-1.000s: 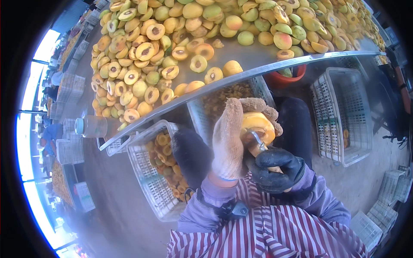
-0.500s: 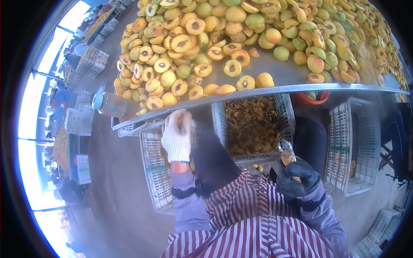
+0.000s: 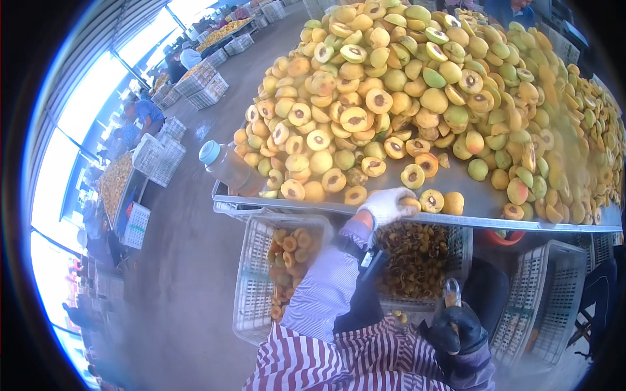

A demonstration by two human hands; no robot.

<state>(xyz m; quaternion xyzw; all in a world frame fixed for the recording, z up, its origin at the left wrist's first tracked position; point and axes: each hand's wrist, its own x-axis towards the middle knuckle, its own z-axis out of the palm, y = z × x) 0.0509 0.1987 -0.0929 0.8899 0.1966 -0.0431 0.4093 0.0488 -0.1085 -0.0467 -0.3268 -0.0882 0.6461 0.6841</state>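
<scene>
My left hand (image 3: 388, 207), in a white knitted glove, reaches to the near rim of the metal table (image 3: 456, 189). Its fingers are closed on an apricot half (image 3: 410, 204). Beside it on the metal lie more cut apricots (image 3: 432, 201), in front of a large heap of yellow and green apricots (image 3: 391, 85), many halved with the stone showing. Lower right, my right hand (image 3: 456, 329) wears a dark glove and is wrapped round the handle of a pitting tool (image 3: 452, 293) with a bent metal loop at its tip.
Below the table stand a white crate (image 3: 251, 287) of apricot halves, a crate (image 3: 463, 251) of brown stones and scraps, and another crate (image 3: 538, 293) at right. A red bucket (image 3: 505, 238) sits underneath. A bottle (image 3: 225, 166) stands at the table's left corner. Co-workers (image 3: 143, 114) are farther off.
My left hand has moved right from the table's left part and now grips an apricot half. The view has tilted up and left. My right hand still holds the tool.
</scene>
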